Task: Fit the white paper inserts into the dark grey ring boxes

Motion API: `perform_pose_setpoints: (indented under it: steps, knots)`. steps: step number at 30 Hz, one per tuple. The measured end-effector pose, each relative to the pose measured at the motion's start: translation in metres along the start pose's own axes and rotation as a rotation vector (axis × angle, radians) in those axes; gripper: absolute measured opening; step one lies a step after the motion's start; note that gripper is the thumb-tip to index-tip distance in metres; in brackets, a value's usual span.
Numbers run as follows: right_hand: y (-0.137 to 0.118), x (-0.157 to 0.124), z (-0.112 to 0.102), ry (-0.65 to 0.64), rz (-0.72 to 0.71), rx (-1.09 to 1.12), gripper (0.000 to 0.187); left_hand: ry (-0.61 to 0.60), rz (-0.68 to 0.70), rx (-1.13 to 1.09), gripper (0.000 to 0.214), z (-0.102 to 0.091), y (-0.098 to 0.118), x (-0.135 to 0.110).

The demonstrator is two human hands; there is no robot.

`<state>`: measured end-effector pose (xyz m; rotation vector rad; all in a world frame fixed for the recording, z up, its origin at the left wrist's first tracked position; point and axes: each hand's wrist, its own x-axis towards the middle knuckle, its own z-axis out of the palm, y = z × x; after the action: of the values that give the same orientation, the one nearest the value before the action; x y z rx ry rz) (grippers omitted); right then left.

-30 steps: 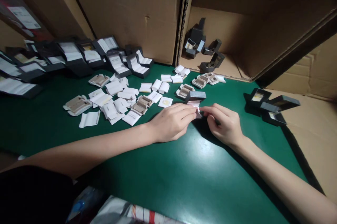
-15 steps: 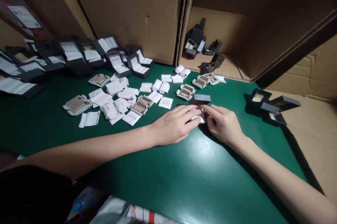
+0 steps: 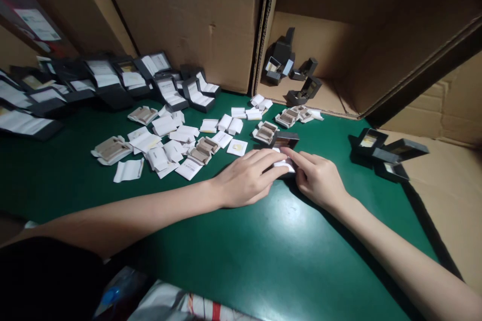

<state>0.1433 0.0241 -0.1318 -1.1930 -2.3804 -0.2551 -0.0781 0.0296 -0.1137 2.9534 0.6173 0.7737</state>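
A small black box (image 3: 286, 139) stands on the green table, its lid raised at the back and facing me. Inside its base lies a white folded card insert (image 3: 284, 164). My left hand (image 3: 246, 176) lies over the left and front of the box, fingers closed around it and touching the insert. From the right, my right hand (image 3: 323, 176) reaches its index finger onto the insert, with its other fingers curled at the box's right side. Much of the box's base is hidden by my hands. Just left of it lies a white square card (image 3: 237, 147).
Loose white card inserts (image 3: 183, 133) and brown-grey folded ones (image 3: 112, 150) spread to the left. Several open black boxes with white inserts (image 3: 198, 95) line the back left. A large cardboard box (image 3: 354, 55) holds open black boxes (image 3: 278, 62); more black boxes (image 3: 391, 152) lie at right.
The raised lid has tilted back, so its inside now shows instead of its edge. My fingers have shifted slightly over the box, and more of the white insert shows between them.
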Motion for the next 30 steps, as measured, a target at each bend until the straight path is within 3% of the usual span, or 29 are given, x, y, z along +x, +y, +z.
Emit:
perform_pose_setpoints:
  steps: [6, 11, 15, 20, 24, 30]
  knots:
    - [0.0, 0.001, -0.002, -0.015, 0.034, -0.027, 0.045, 0.072, -0.187, 0.083, 0.033, -0.012, -0.013, 0.001]
    - [0.001, 0.0, -0.002, 0.01, 0.043, 0.034, 0.043, -0.056, -0.374, 0.203, 0.032, -0.021, -0.029, -0.002]
    - [0.0, 0.0, -0.003, 0.079, 0.019, 0.119, 0.038, -0.135, -0.402, 0.175, 0.039, -0.022, -0.035, -0.006]
    - [-0.002, 0.001, -0.005, 0.21, -0.023, 0.182, 0.032, -0.141, -0.419, 0.136, 0.035, -0.017, -0.036, -0.009]
    - [-0.002, 0.0, -0.006, 0.269, -0.075, 0.185, 0.033, -0.059, -0.428, 0.044, 0.029, -0.016, -0.034, -0.008]
    - [-0.003, 0.003, -0.008, 0.264, -0.228, 0.237, 0.028, 0.248, -0.436, -0.313, 0.031, -0.018, -0.025, -0.003]
